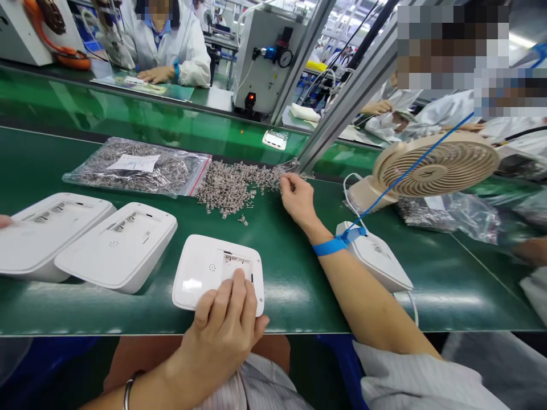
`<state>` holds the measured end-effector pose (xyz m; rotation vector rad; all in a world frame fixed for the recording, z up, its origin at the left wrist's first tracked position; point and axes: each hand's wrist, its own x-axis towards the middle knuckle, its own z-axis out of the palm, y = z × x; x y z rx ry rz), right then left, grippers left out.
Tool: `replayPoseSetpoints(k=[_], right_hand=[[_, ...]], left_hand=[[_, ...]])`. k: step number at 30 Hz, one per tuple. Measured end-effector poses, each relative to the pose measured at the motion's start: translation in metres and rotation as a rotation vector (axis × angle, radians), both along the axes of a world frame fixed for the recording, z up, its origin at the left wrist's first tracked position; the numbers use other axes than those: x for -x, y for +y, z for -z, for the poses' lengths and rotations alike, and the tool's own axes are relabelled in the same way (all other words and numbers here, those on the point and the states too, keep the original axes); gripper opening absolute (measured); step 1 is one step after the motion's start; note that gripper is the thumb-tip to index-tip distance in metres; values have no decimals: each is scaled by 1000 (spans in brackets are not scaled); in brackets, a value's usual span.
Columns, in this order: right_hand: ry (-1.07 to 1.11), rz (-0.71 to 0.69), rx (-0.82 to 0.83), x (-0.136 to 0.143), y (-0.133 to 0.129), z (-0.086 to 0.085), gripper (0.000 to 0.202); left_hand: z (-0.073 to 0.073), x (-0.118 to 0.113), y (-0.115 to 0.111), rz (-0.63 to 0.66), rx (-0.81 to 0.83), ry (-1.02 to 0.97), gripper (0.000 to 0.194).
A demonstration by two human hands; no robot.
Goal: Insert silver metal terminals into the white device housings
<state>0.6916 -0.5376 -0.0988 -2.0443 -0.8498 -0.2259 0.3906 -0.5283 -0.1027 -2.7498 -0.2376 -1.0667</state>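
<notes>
My left hand [228, 313] lies over a white plastic housing [196, 265] near the table's front edge. Its fingertips reach into the open battery compartment [236, 263], and the thumb is at the housing's lower right edge. My right hand [298, 196], wearing a blue wrist strap [331, 246], is closed in a pinch at the right end of a pile of small metal battery contacts [226, 185]. Whatever sits between those fingertips is too small to make out. A few contacts [243, 220] lie loose in front of the pile.
Two similar housings [119, 245] [47, 230] stand left, the outer one touched by another person's fingers [5, 221]. Behind them lies a bag of contacts [137, 168]. A beige fan [431, 171], a white device [376, 256] and a metal post [342, 85] are right.
</notes>
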Motion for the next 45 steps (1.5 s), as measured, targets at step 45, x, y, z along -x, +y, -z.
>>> replayPoseSetpoints(k=[45], right_hand=[[-142,-342,234,83,-7,-8,17]], left_hand=[[-16,-26,-4,-234,-56,101,36]])
